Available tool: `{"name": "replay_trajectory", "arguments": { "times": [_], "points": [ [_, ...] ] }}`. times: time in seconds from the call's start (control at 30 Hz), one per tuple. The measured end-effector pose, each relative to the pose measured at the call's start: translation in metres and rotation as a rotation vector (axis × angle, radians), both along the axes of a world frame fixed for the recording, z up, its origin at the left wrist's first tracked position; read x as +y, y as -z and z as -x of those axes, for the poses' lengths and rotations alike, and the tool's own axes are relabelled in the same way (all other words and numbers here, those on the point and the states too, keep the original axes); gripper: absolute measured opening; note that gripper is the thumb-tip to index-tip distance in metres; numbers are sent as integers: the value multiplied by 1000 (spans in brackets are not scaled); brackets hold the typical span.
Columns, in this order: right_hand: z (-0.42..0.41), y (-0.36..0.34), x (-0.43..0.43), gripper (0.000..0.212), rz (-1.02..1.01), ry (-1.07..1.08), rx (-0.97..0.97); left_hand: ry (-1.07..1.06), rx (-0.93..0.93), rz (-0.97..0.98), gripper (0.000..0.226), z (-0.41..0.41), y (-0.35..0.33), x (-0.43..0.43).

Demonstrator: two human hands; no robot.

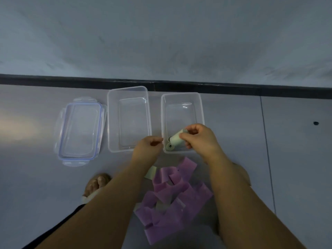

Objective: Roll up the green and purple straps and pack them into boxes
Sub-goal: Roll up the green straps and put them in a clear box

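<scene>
Nearest you, the purple straps (172,200) lie heaped on the floor (296,159) between your forearms. Just beyond, your right hand (199,139) has its fingers curled round the rolled green strap (177,138), low over the near end of the right box (202,112). Your left hand (149,146) hovers at the rim, fingers curled; I cannot tell whether they hold anything. Keep the roll pinched tight and seat it snug beside what looks like another green roll (169,146) before releasing. The left box (110,123) and lid (79,130) lie further left.
</scene>
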State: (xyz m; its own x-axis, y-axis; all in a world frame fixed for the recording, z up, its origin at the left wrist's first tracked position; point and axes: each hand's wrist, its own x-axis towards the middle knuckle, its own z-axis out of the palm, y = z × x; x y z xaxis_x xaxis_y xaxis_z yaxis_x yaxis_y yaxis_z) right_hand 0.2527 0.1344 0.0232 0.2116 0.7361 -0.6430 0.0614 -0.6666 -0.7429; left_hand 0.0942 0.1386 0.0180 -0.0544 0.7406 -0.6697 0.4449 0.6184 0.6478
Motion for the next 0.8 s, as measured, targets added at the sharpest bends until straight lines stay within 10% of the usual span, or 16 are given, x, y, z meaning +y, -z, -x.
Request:
{"name": "replay_trajectory", "arguments": {
  "times": [0.8],
  "points": [
    [4,100,1,26,-82,-473,-564,-252,-31,189,27,-15,89,-1]
  ]
}}
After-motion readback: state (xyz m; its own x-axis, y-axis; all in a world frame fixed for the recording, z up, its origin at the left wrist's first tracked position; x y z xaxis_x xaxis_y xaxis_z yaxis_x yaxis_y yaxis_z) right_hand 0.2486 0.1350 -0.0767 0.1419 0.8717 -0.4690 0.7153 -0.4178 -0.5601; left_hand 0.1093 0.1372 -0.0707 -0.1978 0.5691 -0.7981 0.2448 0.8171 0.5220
